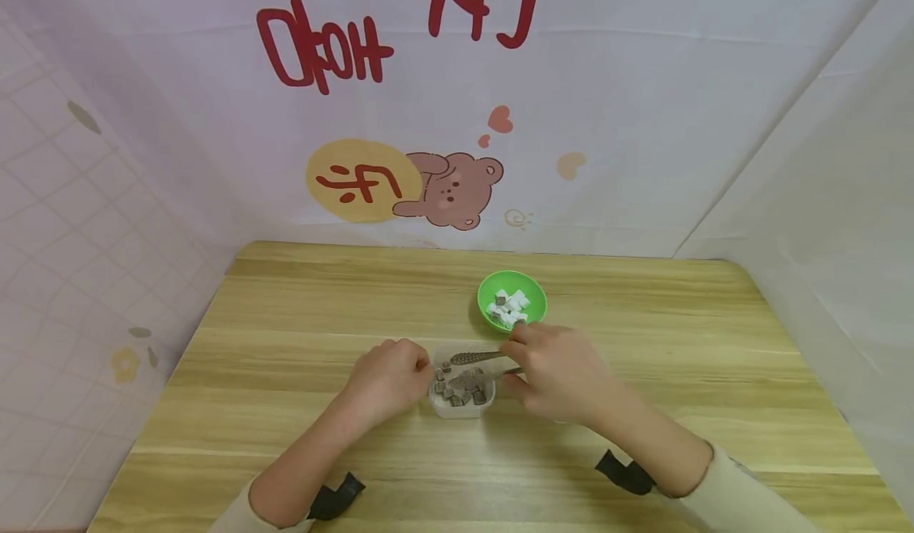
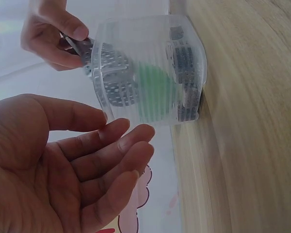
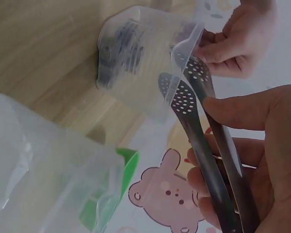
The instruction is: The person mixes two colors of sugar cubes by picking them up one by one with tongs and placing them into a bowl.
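My right hand [image 1: 560, 370] grips metal tongs [image 3: 184, 99] with perforated ends. The tong ends are spread apart, inside the mouth of a clear plastic container [image 1: 460, 412]. Dark grey cubes [image 1: 457, 399] lie on that container's bottom. On its left side, my left hand [image 1: 393, 378] pinches the rim between thumb and index finger, the other fingers loosely bent. Behind the container stands a green bowl [image 1: 539, 285] with white cubes [image 1: 508, 308] and a few grey ones in it. Whether a cube sits between the tong ends cannot be made out.
A second clear plastic container [image 3: 43, 160] stands to the right of the first, mostly hidden under my right hand in the head view. All stand on a wooden table [image 1: 300, 295]. A printed white cloth [image 1: 614, 97] hangs behind the table and at its sides.
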### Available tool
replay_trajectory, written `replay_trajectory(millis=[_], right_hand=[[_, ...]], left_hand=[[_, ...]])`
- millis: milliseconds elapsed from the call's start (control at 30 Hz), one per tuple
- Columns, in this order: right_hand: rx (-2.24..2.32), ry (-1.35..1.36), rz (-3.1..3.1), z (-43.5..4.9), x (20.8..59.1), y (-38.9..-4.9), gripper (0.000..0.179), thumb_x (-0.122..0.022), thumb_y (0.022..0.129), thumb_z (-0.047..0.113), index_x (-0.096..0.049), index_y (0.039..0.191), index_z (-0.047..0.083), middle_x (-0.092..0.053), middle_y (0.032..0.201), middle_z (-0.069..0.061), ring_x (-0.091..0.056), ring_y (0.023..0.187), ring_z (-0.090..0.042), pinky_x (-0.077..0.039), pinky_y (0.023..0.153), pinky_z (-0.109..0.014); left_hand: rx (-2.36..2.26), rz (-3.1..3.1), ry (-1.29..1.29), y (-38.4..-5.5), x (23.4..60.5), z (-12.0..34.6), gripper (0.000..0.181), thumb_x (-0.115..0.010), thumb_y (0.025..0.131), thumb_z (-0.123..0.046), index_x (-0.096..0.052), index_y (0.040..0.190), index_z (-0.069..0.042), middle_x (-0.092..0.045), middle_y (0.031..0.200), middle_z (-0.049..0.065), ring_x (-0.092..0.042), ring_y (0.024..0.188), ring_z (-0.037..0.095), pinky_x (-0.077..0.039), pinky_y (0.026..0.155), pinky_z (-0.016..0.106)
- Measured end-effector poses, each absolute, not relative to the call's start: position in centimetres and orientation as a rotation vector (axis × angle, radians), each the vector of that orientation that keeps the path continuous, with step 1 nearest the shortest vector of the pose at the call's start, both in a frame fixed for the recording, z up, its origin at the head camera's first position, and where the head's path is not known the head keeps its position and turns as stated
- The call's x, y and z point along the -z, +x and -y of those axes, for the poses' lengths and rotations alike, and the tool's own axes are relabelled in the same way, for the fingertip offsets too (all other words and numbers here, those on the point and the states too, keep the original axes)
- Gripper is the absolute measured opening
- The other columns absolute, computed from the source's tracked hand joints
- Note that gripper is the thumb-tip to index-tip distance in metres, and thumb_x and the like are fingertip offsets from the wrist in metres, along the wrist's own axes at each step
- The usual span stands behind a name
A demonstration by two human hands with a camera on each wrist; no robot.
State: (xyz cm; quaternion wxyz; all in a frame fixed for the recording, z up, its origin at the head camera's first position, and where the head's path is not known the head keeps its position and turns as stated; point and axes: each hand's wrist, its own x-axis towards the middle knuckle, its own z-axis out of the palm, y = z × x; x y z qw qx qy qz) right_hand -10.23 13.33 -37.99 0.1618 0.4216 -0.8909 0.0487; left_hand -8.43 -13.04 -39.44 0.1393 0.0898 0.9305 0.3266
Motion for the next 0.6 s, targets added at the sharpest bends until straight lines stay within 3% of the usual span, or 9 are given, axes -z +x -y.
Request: replay_trajectory(millis=[200, 367, 600], right_hand=[[-0.009, 1.304, 2.547, -11.8, 38.2, -10.3, 0.029, -0.079, 0.073, 0.025, -0.052, 0.066, 0.019, -0.045, 0.068, 0.007, -0.039, 0.057, -0.012, -0.034, 0.048, -0.026], [0.034, 1.367, 2.491, -10.8, 38.6, -10.3, 0.032, -0.081, 0.071, 0.025, -0.051, 0.062, 0.018, -0.042, 0.064, 0.005, -0.04, 0.056, -0.013, -0.036, 0.047, -0.029], [0.052, 1.356, 2.484, -10.1, 38.7, -10.4, 0.024, -0.07, 0.065, 0.013, -0.048, 0.058, 0.018, -0.041, 0.062, 0.005, -0.038, 0.054, -0.013, -0.032, 0.044, -0.03]], left_hand=[[-0.953, -2.676, 0.253, -8.4, 39.4, 13.1, 0.042, -0.062, 0.098, -0.015, -0.051, 0.057, -0.018, -0.037, 0.049, -0.007, -0.033, 0.046, 0.01, -0.03, 0.049, 0.03], [-0.957, -2.669, 0.247, -8.5, 39.3, 13.2, 0.041, -0.062, 0.098, -0.015, -0.054, 0.058, -0.018, -0.038, 0.05, -0.007, -0.032, 0.046, 0.01, -0.029, 0.047, 0.028], [-0.95, -2.682, 0.246, -8.5, 39.4, 13.1, 0.04, -0.062, 0.098, -0.016, -0.056, 0.059, -0.018, -0.038, 0.05, -0.007, -0.034, 0.046, 0.01, -0.031, 0.049, 0.03]])
